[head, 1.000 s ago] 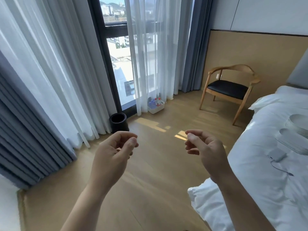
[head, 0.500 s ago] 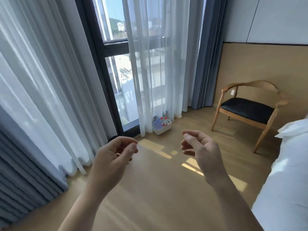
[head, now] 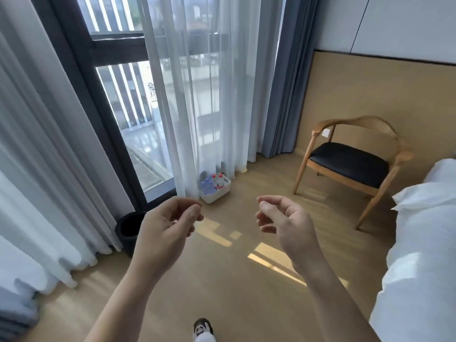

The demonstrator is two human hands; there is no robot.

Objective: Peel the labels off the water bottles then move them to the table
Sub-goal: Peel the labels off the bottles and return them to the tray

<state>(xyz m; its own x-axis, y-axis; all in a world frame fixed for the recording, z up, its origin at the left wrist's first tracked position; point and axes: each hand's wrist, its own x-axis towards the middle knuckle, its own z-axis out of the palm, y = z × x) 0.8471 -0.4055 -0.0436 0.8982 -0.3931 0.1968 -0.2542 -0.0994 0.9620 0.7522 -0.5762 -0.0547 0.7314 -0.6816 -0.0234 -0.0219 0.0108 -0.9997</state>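
At twelve o'clock, on the wood floor (head: 222, 280) against the sheer curtain (head: 197, 95), I note a white bin (head: 218, 193) holding the water bottles (head: 214, 182), red caps up, labels on. My left hand (head: 165, 230) and right hand (head: 286, 223) hover well short of it, both empty, fingers loosely curled. A black wastebasket (head: 127, 229) stands at ten o'clock, a wooden chair (head: 350, 164) at two, the bed (head: 424, 243) at three.
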